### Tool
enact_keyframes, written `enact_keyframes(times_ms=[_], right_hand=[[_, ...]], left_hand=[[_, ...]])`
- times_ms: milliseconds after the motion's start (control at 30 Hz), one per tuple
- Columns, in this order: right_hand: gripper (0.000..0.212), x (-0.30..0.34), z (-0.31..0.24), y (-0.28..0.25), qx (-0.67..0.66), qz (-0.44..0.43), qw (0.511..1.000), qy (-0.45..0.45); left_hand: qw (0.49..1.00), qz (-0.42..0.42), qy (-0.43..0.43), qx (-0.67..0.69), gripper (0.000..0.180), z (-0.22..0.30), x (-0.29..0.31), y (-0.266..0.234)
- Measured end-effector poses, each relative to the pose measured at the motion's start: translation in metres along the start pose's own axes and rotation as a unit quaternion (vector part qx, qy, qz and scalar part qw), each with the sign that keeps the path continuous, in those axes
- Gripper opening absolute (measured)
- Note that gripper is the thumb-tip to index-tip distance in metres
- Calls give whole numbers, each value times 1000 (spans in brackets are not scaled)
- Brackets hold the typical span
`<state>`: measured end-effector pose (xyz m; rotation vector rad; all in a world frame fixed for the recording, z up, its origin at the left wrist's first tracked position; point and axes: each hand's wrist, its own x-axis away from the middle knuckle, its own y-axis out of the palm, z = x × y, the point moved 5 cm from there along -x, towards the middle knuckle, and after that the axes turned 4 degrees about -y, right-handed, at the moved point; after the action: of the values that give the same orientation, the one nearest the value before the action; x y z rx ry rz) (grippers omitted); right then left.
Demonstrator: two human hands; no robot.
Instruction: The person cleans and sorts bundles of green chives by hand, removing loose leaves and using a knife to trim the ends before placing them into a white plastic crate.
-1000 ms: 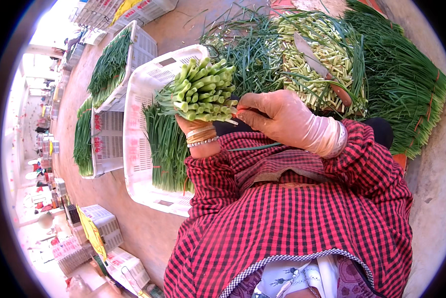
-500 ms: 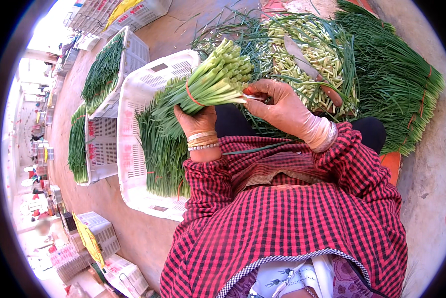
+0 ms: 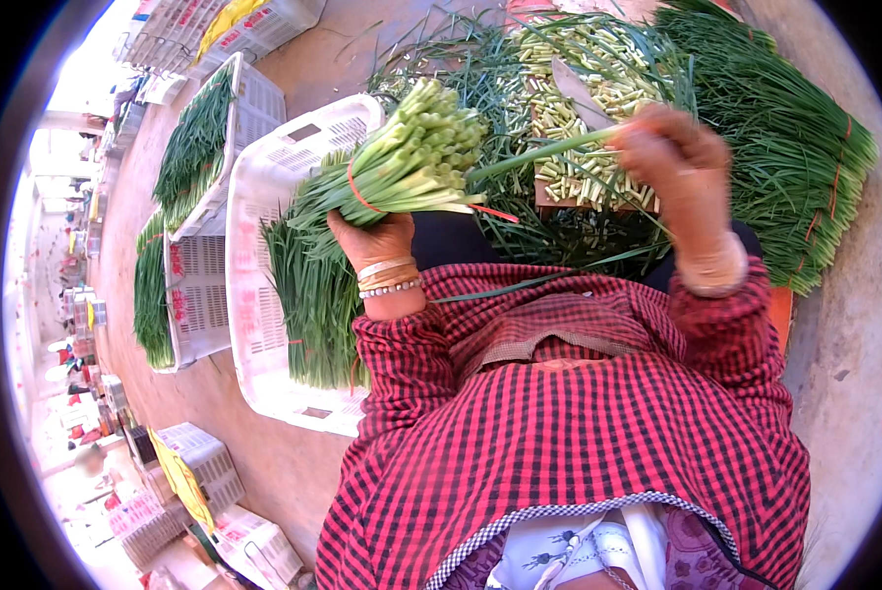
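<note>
My left hand (image 3: 374, 241) is closed round a bunch of garlic chives (image 3: 411, 147), pale cut ends tilted up and to the right. A red rubber band (image 3: 356, 187) circles the bunch. Below its ends a loose red strip (image 3: 495, 212) sticks out; I cannot tell what it is fixed to. My right hand (image 3: 679, 152), smeared by motion, pinches the end of a single chive stalk (image 3: 549, 150) that slants down toward the bunch. Behind that hand a knife (image 3: 581, 95) lies on cut stem ends (image 3: 598, 182), its handle hidden.
A white plastic crate (image 3: 254, 324) holding banded chives (image 3: 313, 315) stands at my left. More filled crates (image 3: 200, 280) are beyond it. A big heap of chives (image 3: 775, 147) lies at my right. Loose green leaves (image 3: 461, 59) litter the floor ahead.
My right hand has moved right and up from the bunch, drawing a chive stalk away. The left hand still holds the bunch, nearly in place. The red strip now shows beside the cut ends.
</note>
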<state>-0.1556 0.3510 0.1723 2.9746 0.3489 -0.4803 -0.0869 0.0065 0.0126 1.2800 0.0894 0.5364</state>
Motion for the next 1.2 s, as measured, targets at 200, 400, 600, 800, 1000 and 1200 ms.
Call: enact_keyframes(times_ms=[200,400,600,800,1000,1200], right_hand=[[18,-38,-27,-206,-31,204,973,-104],[38,-23,-10,-88,289,50,939,-181],[22,9,-39,84,292,-223,868,-335],[20,2,-23,96,313,-234,872,-294],[22,-4,-3,87,298,-301,871,-248],[17,0,-5,94,320,-293,857,-279]], left_hand=[[999,-2,24,-39,57,3,-2,-1],[999,-4,4,-50,58,-3,-4,-7],[999,-16,-30,-28,58,-26,5,24],[999,-5,-37,16,56,-29,3,21],[999,21,-42,-2,57,-34,3,13],[999,21,-38,-6,56,-32,1,9]])
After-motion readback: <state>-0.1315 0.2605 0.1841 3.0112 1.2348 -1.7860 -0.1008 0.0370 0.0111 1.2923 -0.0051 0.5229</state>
